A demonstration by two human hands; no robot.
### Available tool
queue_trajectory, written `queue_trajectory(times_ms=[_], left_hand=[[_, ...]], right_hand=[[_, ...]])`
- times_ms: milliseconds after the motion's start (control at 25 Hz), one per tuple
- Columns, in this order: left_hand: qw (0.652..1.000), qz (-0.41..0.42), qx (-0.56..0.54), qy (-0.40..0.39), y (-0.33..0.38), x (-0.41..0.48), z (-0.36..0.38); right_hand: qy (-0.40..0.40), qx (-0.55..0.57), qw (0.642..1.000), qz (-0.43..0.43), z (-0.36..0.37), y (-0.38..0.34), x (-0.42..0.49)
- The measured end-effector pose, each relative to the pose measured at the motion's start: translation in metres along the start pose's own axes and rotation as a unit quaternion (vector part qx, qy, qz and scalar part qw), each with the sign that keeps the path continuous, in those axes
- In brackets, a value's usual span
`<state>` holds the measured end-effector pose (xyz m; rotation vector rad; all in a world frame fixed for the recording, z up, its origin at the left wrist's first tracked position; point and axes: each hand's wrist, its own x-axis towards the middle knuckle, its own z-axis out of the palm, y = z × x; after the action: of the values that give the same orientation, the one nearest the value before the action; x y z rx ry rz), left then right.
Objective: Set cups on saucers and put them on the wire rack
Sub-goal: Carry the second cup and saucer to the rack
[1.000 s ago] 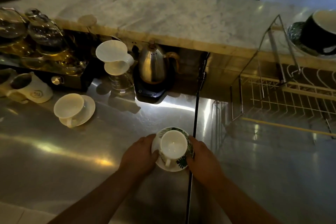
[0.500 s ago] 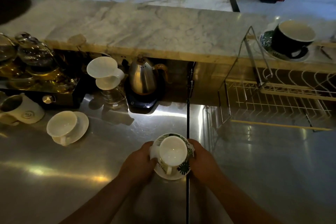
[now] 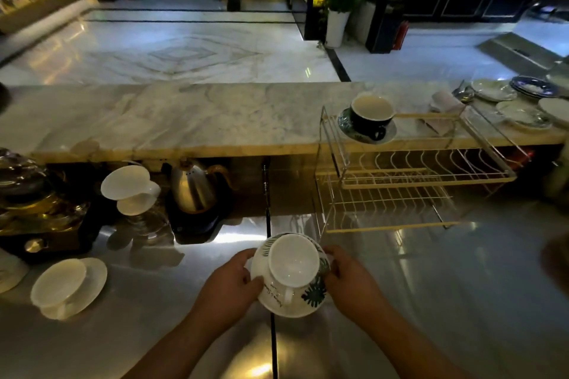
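the left hand (image 3: 229,281) and the right hand (image 3: 349,278) hold one saucer (image 3: 288,306) between them, each with the fingers closed on its rim, one hand on each side; a white cup (image 3: 292,264) with a leaf pattern stands on this saucer, tilted a little toward the camera, its handle pointing to the person; the pair is above the steel counter (image 3: 431,301), in front of the wire rack (image 3: 397,178) and to its left, not touching it; on the top level of the rack, at its left end, a dark cup (image 3: 371,115) sits on a saucer; far to the left on the counter another white cup (image 3: 58,283) lies on its own saucer; a metal kettle (image 3: 194,186) stands on a dark base behind, under the marble ledge (image 3: 184,120); on the right end of the ledge some plates (image 3: 520,101) lie together.
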<state>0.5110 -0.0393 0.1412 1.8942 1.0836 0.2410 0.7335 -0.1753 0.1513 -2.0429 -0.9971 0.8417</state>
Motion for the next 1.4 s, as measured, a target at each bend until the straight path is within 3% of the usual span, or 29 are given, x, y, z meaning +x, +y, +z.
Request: queue_trajectory(times_ms=[560,1160,1400], left_hand=[[0.999,-0.018,-0.008,0.030,0.154,-0.001,0.092],[0.994,0.075,-0.080,-0.026,0.247,0.063,0.101],[0.996,0.080,-0.047,0.003,0.295,0.101,0.122]], right_hand=[[-0.005,0.006,0.999,-0.042,-0.164,0.039,-0.001],[0.072,-0.010,0.997,0.010,-0.264,0.028,0.023],[0.049,-0.021,0.998,-0.021,-0.319,0.034,0.067]])
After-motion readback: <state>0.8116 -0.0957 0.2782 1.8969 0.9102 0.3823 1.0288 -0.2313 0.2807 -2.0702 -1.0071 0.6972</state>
